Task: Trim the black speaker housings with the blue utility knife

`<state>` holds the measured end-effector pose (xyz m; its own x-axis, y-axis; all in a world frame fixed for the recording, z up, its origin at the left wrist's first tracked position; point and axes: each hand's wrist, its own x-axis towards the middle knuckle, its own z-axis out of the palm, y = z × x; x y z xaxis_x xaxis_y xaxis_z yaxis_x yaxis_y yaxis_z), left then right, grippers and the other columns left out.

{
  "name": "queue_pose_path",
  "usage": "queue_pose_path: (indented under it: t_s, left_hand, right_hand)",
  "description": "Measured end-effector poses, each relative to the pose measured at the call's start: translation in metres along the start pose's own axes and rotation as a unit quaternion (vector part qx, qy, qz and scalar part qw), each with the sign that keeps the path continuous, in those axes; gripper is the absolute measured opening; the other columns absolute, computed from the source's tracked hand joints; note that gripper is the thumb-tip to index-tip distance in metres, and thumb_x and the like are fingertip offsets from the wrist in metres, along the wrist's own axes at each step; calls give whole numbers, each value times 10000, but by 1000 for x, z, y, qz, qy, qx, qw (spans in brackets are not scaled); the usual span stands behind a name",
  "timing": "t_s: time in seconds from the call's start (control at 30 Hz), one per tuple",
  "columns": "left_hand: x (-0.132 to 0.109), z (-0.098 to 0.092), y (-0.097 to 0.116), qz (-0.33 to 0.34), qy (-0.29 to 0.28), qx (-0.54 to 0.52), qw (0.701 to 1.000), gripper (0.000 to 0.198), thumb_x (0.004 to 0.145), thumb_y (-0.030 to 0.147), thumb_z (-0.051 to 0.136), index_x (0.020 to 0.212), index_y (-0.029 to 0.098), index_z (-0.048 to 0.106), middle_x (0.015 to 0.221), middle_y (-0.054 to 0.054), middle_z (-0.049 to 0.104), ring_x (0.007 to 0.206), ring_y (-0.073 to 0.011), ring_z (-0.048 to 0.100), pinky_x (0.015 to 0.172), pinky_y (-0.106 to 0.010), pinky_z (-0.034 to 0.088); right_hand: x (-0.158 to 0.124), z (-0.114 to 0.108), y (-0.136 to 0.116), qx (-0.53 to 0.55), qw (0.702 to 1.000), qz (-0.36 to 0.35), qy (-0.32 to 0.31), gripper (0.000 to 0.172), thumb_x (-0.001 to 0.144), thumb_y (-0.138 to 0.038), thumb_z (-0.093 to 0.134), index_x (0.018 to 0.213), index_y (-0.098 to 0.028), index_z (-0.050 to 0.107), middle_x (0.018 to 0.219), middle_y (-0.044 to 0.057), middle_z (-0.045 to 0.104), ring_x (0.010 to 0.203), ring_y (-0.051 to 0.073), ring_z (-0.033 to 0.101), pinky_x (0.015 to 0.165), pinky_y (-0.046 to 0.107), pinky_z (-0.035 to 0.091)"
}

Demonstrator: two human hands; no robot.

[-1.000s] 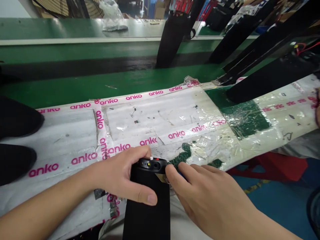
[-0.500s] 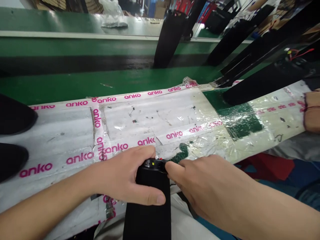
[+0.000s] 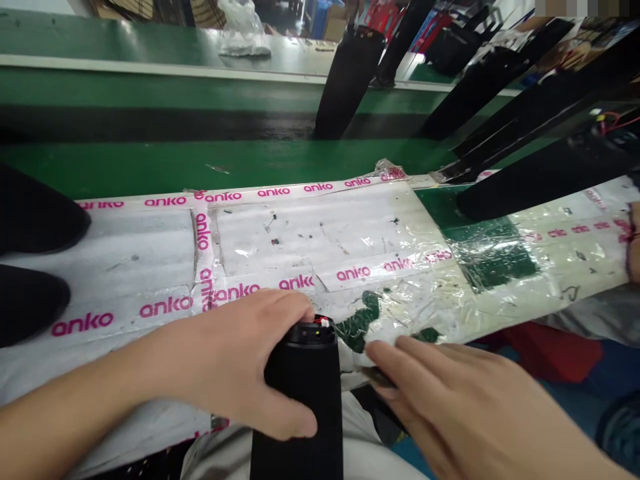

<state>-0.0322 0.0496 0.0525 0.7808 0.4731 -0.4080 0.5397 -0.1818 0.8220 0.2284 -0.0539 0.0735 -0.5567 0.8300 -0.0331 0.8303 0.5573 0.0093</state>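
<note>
A long black speaker body (image 3: 307,400) stands tilted against my lap. Its top end has a dark rim, a small white plug (image 3: 324,323) and red wire. My left hand (image 3: 255,360) is wrapped round the upper part, thumb across the near face and fingers over the far edge. To the right of that end, apart from it, is my right hand (image 3: 440,393), its fingers bent and pressed together above the bench edge. Something dark shows under its fingertips, but I cannot make out what it is.
The bench (image 3: 300,233) is covered in white sheeting and printed tape. Two black rounded ends (image 3: 40,207) jut in at left. Several more black bodies lean at back right, one (image 3: 540,173) near another person's wrist (image 3: 634,247). A plastic bag (image 3: 243,30) lies behind.
My right hand has let go of the speaker body's top end and moved right. The plug and red wire now show more clearly. My left hand keeps its hold.
</note>
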Motion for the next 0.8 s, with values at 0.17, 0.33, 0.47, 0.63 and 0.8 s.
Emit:
queue_pose_path:
  t_s: [0.17, 0.33, 0.47, 0.63, 0.8]
  left_hand:
    - [9, -1, -9, 24, 23, -54, 998, 603, 577, 617, 971, 923, 253, 637, 889, 23, 593, 813, -213, 550, 643, -270, 404]
    - [13, 4, -11, 28, 29, -97, 994, 597, 556, 607, 975, 855, 240, 611, 844, 29, 564, 795, -202, 525, 643, -259, 386]
    - [12, 7, -15, 7, 26, -119, 993, 665, 524, 600, 988, 929, 254, 589, 897, 25, 574, 827, -210, 532, 657, -261, 402]
    - [13, 11, -16, 16, -2, -129, 992, 618, 620, 557, 956, 948, 248, 533, 946, 10, 576, 843, -209, 527, 667, -277, 424]
    - [13, 12, -16, 25, -11, -116, 993, 598, 655, 559, 926, 937, 239, 506, 925, 6, 573, 802, -198, 523, 640, -281, 427]
  right_hand:
    - [12, 21, -22, -26, 999, 7, 25, 466, 819, -78, 485, 1263, -219, 485, 794, -16, 614, 602, 198, 580, 584, 353, 358]
    - [14, 19, -15, -31, 999, 3, 31, 460, 799, -67, 478, 1232, -225, 484, 780, -15, 617, 584, 198, 574, 589, 357, 344]
    - [18, 18, -12, -22, 999, -10, 31, 460, 769, -87, 510, 1206, -227, 485, 760, -19, 614, 567, 205, 585, 576, 362, 342]
    - [19, 18, -14, -5, 1000, 18, 7, 597, 605, -101, 550, 1176, -254, 464, 730, -37, 604, 497, 198, 563, 522, 357, 283]
    - [22, 15, -15, 8, 999, 29, -43, 549, 601, -112, 583, 1113, -276, 472, 671, -44, 584, 434, 220, 566, 515, 350, 151]
